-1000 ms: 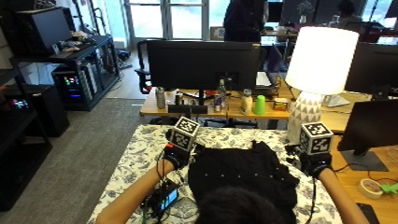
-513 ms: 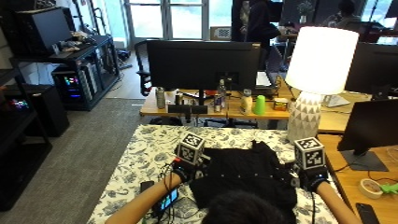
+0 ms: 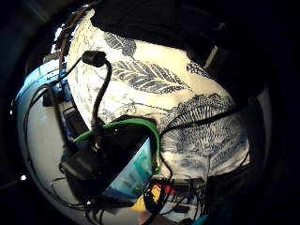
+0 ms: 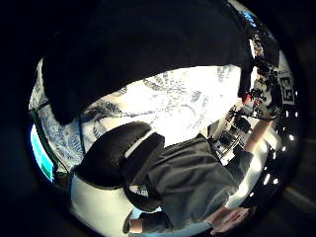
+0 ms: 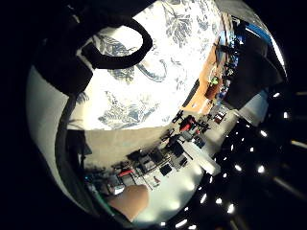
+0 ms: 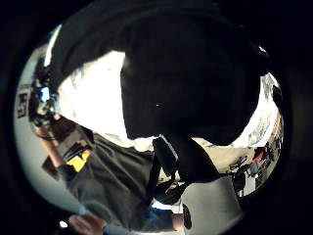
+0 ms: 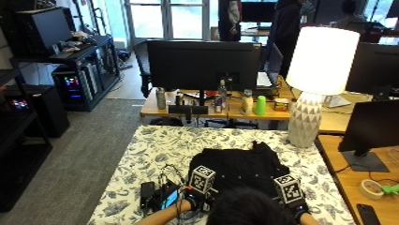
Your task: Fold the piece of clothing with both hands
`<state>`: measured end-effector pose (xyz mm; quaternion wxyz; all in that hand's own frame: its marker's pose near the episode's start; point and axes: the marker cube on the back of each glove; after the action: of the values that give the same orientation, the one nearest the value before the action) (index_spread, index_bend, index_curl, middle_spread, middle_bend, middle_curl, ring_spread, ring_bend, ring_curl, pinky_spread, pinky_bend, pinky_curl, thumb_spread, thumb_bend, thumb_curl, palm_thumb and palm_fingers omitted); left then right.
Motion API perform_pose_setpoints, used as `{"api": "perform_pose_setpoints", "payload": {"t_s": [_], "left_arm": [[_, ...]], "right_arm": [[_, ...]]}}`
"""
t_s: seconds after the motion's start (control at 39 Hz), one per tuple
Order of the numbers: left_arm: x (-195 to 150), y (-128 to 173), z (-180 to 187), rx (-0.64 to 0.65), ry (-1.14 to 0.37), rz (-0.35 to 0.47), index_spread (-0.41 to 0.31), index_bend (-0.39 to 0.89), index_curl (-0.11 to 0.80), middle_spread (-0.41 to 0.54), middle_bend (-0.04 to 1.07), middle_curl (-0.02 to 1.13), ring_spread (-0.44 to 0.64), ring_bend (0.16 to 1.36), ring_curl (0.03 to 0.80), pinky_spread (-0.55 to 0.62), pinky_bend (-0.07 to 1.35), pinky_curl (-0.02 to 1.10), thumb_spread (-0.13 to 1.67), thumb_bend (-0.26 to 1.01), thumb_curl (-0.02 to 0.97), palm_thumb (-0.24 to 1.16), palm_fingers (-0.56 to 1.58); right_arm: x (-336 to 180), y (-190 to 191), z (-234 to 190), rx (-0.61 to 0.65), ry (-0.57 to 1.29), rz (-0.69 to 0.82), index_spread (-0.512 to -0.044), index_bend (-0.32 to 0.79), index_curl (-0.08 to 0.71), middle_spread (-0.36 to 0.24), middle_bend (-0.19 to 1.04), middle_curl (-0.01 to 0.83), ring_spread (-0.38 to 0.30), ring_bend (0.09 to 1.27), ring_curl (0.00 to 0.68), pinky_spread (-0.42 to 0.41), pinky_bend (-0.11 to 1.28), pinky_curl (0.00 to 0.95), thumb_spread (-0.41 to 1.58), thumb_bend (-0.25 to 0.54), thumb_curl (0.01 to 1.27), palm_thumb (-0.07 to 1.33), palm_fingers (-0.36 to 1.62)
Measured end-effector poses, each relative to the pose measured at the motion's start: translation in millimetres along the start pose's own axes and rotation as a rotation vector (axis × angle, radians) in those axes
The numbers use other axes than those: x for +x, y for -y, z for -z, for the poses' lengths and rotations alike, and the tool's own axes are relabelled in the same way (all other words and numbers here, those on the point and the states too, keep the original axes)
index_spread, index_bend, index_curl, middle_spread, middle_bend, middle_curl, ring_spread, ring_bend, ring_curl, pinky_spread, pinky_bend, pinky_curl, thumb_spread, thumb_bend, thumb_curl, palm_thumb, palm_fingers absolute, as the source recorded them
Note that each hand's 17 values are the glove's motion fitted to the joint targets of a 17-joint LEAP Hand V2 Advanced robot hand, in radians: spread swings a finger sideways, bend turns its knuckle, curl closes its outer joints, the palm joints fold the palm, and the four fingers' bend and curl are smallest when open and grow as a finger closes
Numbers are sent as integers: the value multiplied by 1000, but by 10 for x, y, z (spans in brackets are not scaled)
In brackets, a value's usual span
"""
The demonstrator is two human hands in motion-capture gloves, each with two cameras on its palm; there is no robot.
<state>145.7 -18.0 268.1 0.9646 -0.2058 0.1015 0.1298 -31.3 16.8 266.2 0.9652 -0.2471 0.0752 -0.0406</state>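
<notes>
While the black garment (image 7: 240, 168) lies bunched on the tabletop (image 7: 156, 145) toward its near edge, the left hand (image 7: 190, 202) and right hand (image 7: 298, 207) sit at its near corners; I cannot tell their finger state. If one side lifts unevenly, the fold may skew, or cloth may snag the phone (image 7: 167, 198) beside it.

A black piece of clothing (image 7: 240, 166) lies spread, somewhat bunched, on the leaf-patterned tablecloth (image 7: 156, 152) near the person.
</notes>
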Motion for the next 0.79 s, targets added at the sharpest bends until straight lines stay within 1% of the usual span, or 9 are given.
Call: {"api": "perform_pose_setpoints", "payload": {"t_s": [0.15, 0.28, 0.36, 0.49, 0.54, 0.56, 0.59, 0.64, 0.79], "left_arm": [[-19, 87, -80, 53, -5, 38, -42, 118, 258, 80, 148, 249, 90, 621, 332, 175, 618, 382, 977, -2, 227, 159, 324], [-24, 125, -45, 158, 19, 67, -86, 225, 300, 25, 178, 267, 48, 581, 315, 111, 552, 358, 1032, 24, 245, 255, 459], [-33, 137, 7, 221, 50, 111, -122, 275, 329, -28, 173, 272, -5, 557, 307, 33, 533, 349, 1093, 53, 253, 327, 621], [-71, 228, 67, 248, 47, 142, -170, 279, 359, -107, 163, 292, -100, 525, 310, -103, 524, 352, 1171, 89, 261, 419, 793], [-76, 248, 91, 240, 27, 137, -198, 315, 378, -145, 181, 302, -152, 503, 307, -165, 492, 343, 1202, 100, 263, 448, 915], [-77, 236, 107, 239, 23, 135, -205, 317, 384, -158, 188, 308, -168, 491, 307, -185, 477, 342, 1213, 103, 262, 459, 942], [-77, 207, 129, 240, 22, 135, -203, 275, 376, -155, 143, 300, -156, 487, 310, -174, 484, 348, 1213, 92, 259, 450, 862], [-71, 98, 193, 249, 28, 136, -225, 329, 404, -185, 187, 327, -200, 462, 316, -218, 450, 348, 1248, 106, 259, 480, 990], [-58, -244, 349, 268, 51, 128, -245, 305, 427, -211, 160, 346, -230, 400, 326, -259, 410, 354, 1323, 104, 241, 488, 1008]], "right_arm": [[-123, 30, -102, 26, -30, 1, -279, 54, 66, -30, 215, 358, -12, 675, 365, 75, 867, 385, 1041, -6, 226, 444, 449], [-128, 105, -81, 112, 0, 19, -280, 86, 80, -40, 239, 372, -22, 678, 362, 44, 849, 372, 1058, 33, 259, 564, 528], [-140, 153, -25, 242, 21, 24, -300, 136, 110, -62, 268, 384, -51, 662, 351, -37, 828, 357, 1066, 72, 284, 667, 737], [-142, 357, -3, 397, -34, 32, -286, 147, 154, -98, 283, 402, -114, 637, 354, -156, 775, 346, 1065, 122, 320, 814, 972], [-143, 417, 3, 401, -68, 40, -263, 211, 192, -121, 348, 429, -148, 684, 375, -210, 715, 337, 1047, 171, 352, 920, 1258], [-152, 397, 19, 393, -81, 47, -261, 219, 208, -127, 359, 437, -156, 694, 383, -224, 701, 344, 1044, 179, 360, 947, 1288], [-166, 342, 45, 380, -92, 56, -258, 181, 211, -125, 343, 436, -158, 678, 384, -234, 711, 353, 1040, 162, 356, 933, 1207], [-192, 204, 113, 352, -112, 76, -251, 216, 246, -144, 372, 455, -176, 704, 408, -260, 688, 358, 1028, 177, 373, 982, 1310], [-159, 17, 347, 355, -140, 90, -247, 201, 300, -171, 406, 479, -213, 715, 428, -317, 649, 363, 1023, 177, 385, 1044, 1341]]}}
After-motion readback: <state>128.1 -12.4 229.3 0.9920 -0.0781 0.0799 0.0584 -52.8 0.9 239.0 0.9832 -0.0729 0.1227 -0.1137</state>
